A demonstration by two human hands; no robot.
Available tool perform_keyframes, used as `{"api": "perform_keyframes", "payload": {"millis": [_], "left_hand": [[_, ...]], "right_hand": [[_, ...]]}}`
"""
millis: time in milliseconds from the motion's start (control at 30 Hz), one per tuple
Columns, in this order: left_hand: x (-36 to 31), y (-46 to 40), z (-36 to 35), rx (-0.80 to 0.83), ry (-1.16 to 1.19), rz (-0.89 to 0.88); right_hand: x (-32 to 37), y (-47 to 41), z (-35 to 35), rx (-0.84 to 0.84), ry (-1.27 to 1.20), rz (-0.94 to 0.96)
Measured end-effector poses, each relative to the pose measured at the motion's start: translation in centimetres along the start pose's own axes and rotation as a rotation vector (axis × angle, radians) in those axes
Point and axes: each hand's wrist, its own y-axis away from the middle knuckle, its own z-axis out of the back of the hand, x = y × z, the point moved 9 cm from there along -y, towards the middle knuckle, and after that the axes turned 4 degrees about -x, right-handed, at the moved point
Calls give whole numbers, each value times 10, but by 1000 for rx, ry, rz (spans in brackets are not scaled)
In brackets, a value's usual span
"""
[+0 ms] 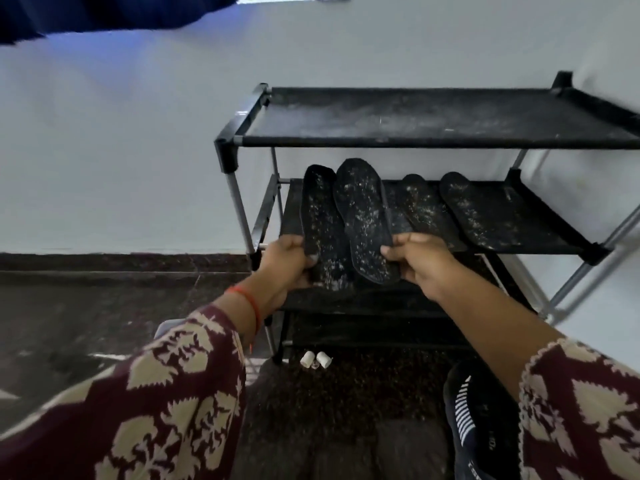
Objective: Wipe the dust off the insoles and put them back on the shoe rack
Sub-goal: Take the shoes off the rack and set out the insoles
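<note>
I judge the job barely begun: my left hand [287,263] and right hand [420,261] each grip a dusty insole [363,216] at the shoe rack [433,136], two more insoles [478,209] lie unwiped on its middle shelf, no cloth visible.

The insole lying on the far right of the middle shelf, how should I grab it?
Pinch the far-right insole by its near end, coming from the front of the shoe rack. It lies flat with that end toward you at the shelf's open edge, while the top shelf blocks a reach from above.
</note>
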Motion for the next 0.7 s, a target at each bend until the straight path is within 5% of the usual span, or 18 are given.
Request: {"api": "perform_keyframes", "payload": {"millis": [400, 700], "left_hand": [[160, 87, 67, 2, 199, 185], [324, 57, 111, -185, 164, 374]], "right_hand": [[-142, 78, -31, 293, 30, -189], [-318, 29, -71, 261, 271, -394]]}}
